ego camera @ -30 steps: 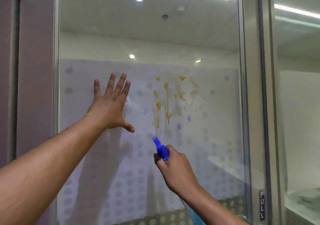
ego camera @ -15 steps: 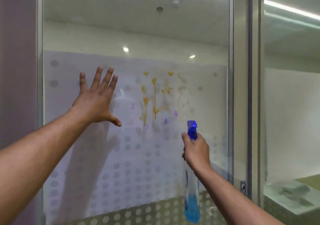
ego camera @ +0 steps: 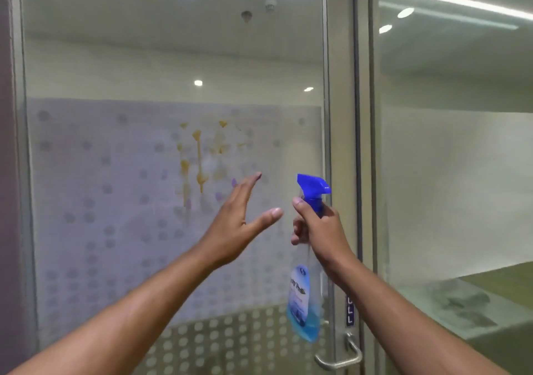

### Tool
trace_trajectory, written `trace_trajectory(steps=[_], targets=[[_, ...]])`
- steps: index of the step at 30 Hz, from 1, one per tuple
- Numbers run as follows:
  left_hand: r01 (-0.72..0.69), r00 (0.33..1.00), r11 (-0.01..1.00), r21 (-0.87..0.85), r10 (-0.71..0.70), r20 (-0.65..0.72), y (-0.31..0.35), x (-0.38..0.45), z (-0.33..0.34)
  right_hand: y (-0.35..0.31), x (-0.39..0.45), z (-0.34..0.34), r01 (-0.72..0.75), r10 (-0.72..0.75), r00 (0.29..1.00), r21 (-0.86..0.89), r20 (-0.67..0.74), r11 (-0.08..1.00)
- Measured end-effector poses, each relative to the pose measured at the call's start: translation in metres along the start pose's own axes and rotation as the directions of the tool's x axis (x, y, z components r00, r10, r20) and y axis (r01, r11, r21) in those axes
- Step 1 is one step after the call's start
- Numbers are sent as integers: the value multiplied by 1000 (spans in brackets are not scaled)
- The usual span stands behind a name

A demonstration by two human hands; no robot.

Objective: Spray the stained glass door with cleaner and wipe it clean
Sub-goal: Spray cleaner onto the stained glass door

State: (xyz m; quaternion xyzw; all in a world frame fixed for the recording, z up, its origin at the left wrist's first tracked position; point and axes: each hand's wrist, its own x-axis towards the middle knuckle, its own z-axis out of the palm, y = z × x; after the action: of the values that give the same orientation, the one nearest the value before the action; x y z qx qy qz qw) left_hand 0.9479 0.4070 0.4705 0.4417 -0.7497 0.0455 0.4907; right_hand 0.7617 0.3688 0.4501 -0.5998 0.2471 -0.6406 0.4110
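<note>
A glass door [ego camera: 115, 230] with a frosted dotted film fills the view. Yellow-orange stains [ego camera: 199, 161] run down the glass near its middle. My right hand [ego camera: 320, 230] grips the neck of a clear spray bottle [ego camera: 302, 302] with a blue trigger head and blue liquid at the bottom, held upright just right of the stains. My left hand [ego camera: 233, 227] is off the glass, fingers spread and empty, close to the left of the bottle.
A metal door frame [ego camera: 343, 143] stands at the right with a small sign and a lever handle [ego camera: 340, 357] low down. Another glass panel [ego camera: 455, 172] lies beyond it. A wall edge borders the door at the left.
My left hand left the glass and moved right toward the bottle. My right hand moved right and turned the bottle upright, its nozzle now facing right.
</note>
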Motion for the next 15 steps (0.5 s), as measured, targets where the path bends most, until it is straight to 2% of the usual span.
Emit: trace_trajectory(steps=[2,4,8,15], targets=[[104,993,967,-234,-88,75,31,-13,55,-13,-6,-32,1,-1,1000,30,-16,1000],[181,979,925,-335,-136,154,62,-23,106,-24,-12,-70,-3,4,1000,46,-10,999],[202,964,885,-419,-104,245,117,-38,195,-45,-29,-149,3,-2,1000,48,-16,999],[180,928,823,-540,41,371,216,-57,325,-69,-87,-282,-23,3,983,-110,-182,994]])
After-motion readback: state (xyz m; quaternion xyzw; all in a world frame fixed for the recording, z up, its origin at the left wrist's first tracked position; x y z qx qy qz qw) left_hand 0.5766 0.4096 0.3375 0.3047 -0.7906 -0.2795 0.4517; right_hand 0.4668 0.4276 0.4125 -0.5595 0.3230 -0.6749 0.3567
